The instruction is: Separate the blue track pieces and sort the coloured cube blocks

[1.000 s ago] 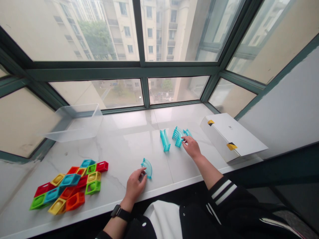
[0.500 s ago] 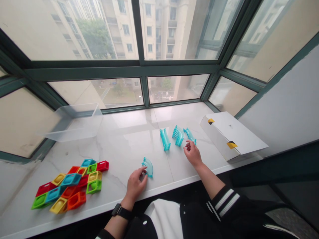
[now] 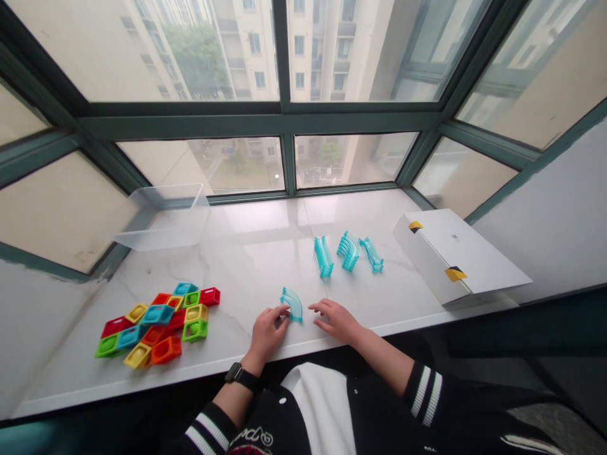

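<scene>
Near the front of the white counter lies a curved translucent blue track piece. My left hand, with a dark watch on its wrist, pinches the inner left edge of this piece between bent fingers. Just right of it, my right hand reaches in with fingers stretched apart and nothing in them. Farther back are more blue pieces: a straight group, a nested curved group and a slim piece to their right.
Colourful blocks in red, yellow, green and blue lie close together on the left. Behind them sits a clear plastic bin by the window. A white box with yellow-black tape stands on the right. The counter's front edge runs before me.
My right hand has moved left and nearer to me, away from the slim blue piece, towards the curved one. My left hand stays at the curved piece. The view has shifted slightly.
</scene>
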Tool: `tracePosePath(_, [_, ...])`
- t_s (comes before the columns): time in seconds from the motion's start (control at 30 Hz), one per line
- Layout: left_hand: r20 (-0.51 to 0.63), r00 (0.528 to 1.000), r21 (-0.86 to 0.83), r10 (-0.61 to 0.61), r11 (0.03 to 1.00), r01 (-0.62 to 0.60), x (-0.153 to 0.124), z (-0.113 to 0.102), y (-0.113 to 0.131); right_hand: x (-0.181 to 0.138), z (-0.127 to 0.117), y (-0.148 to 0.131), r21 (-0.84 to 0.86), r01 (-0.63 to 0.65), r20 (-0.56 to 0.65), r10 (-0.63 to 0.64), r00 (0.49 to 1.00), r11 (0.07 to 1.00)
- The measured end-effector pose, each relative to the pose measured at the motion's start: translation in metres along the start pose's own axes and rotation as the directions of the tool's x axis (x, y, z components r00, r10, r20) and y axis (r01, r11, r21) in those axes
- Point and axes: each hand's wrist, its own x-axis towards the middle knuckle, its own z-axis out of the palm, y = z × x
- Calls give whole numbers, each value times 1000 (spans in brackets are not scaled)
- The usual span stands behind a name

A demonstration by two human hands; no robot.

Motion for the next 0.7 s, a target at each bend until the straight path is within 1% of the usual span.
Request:
tracePosePath(0.1, [-8,1000,0,7,1000,-7,-1,0,1,9,11,-8,-88,60,66,-54,996,994])
tracePosePath(0.17, [-8,1000,-4,12,1000,-12,-1,0,1,12,19,-9,-141,88,87,-76,993,986])
tracePosePath(0.27, [0,1000,-10,5,1000,-5,-2,1,2,16,29,-10,-169,106,89,-92,992,980])
tracePosePath(0.33, [5,1000,-10,-6,1000,6,-2,1,2,16,34,-10,-152,84,58,-76,995,985])
tracePosePath(0.43, [1,1000,-7,-9,1000,9,-2,0,3,15,37,-12,-76,14,-31,-17,999,997])
tracePosePath(0.53, [-11,1000,-7,-1,1000,0,-2,0,5,13,36,-14,60,-36,-105,42,994,998])
tracePosePath(0.63, [-19,1000,-12,0,1000,0,-2,0,5,12,31,-12,211,-69,-165,106,981,975])
tracePosePath(0.7, [-20,1000,-15,-8,1000,8,-2,1,5,10,27,-8,301,-98,-183,158,970,949])
